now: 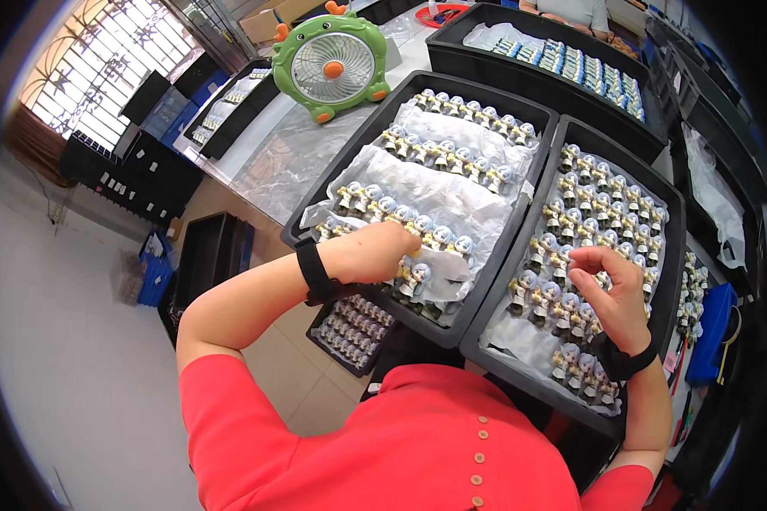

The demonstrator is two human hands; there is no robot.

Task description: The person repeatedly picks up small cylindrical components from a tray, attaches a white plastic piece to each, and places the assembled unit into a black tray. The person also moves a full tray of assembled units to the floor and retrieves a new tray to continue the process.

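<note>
My left hand (373, 252) is over the near part of the left black tray (334, 175), its fingers closed and turned down beside the small figurines (418, 277). Whatever is in its fingertips is hidden. The figurines have pale blue-grey hair, white and dark clothing and yellow details. They lie in rows on white tissue paper (435, 183). My right hand (615, 294) hovers over the right black tray (675, 247), thumb and forefinger curved and apart, with no figurine visibly held. Dense rows of the same figurines (562, 307) fill much of that tray.
A green dragon-shaped fan (333, 68) stands beyond the left tray. Another black tray (537, 72) holds blue-and-white items at the back, near a seated person (571, 13). A lower tray of figurines (352, 332) sits near the floor. Right of me is a blue bin (712, 336).
</note>
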